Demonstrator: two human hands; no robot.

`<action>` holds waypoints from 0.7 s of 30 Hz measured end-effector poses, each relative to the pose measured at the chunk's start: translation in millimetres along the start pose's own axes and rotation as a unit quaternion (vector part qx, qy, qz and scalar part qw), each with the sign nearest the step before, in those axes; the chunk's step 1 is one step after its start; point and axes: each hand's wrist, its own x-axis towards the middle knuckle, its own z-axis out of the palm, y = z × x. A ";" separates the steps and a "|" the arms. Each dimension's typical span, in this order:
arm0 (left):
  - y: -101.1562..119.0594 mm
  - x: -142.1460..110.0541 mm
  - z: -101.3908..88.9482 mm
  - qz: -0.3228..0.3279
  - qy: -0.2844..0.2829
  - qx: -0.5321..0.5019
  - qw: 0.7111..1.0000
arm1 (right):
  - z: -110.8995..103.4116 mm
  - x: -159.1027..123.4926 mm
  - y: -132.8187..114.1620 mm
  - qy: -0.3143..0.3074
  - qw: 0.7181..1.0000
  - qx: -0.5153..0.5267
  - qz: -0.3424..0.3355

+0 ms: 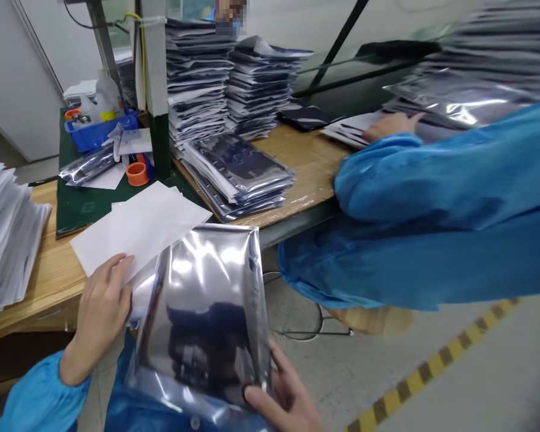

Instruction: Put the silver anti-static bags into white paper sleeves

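Note:
My right hand (288, 390) grips a flat, shiny silver packet (207, 288) by its lower right corner, thumb on top. Clear plastic film shows along the packet's lower edge, and its surface mirrors lights and dark shapes. The packet is tilted over my lap, in front of the table edge. At the left, my left hand (101, 306) rests its bent fingers on white paper sheets (139, 222), with the thumb apart from them. A pale, glossy piece (143, 294) lies between that thumb and the packet; its kind is unclear.
Silver packets (243, 168) are piled beyond, before tall stacks (198, 84). A blue bin (101, 133) and an orange tape ring (137, 174) sit on the green mat (90, 207). White papers (9, 234) stand left. A co-worker's blue sleeve (432, 174) reaches across at right.

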 end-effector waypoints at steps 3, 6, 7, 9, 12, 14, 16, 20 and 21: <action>-4.9 -22.8 -7.7 -0.075 0.040 -0.006 0.996 | 23.7 21.7 -8.0 -0.013 0.999 0.044 -0.020; -3.9 -40.8 -14.0 -0.159 0.045 0.002 0.986 | 39.3 31.9 -8.2 -0.022 0.998 0.064 -0.020; -2.2 -45.8 -15.3 -0.176 0.042 -0.003 0.983 | 42.9 32.8 -6.2 -0.024 0.997 0.067 -0.020; 2.5 -54.5 -16.5 -0.195 0.036 -0.033 0.980 | 48.2 32.7 -1.1 -0.030 0.997 0.064 -0.025; 11.8 -64.4 -16.9 -0.218 0.060 -0.118 0.967 | 52.9 30.8 5.2 -0.047 0.997 0.053 -0.033; 18.4 -69.2 -16.7 -0.244 0.083 -0.170 0.951 | 55.3 29.1 7.5 -0.051 0.997 0.048 -0.028; 25.2 -74.2 -15.9 -0.256 0.104 -0.199 0.940 | 58.4 26.8 9.0 -0.050 0.997 0.048 -0.018; 38.9 -92.0 -8.4 -0.193 0.099 -0.232 0.948 | 67.1 22.0 12.8 -0.042 0.996 0.075 -0.015; 42.1 -98.1 -5.5 -0.177 0.087 -0.248 0.948 | 68.8 21.2 13.9 -0.042 0.996 0.082 -0.020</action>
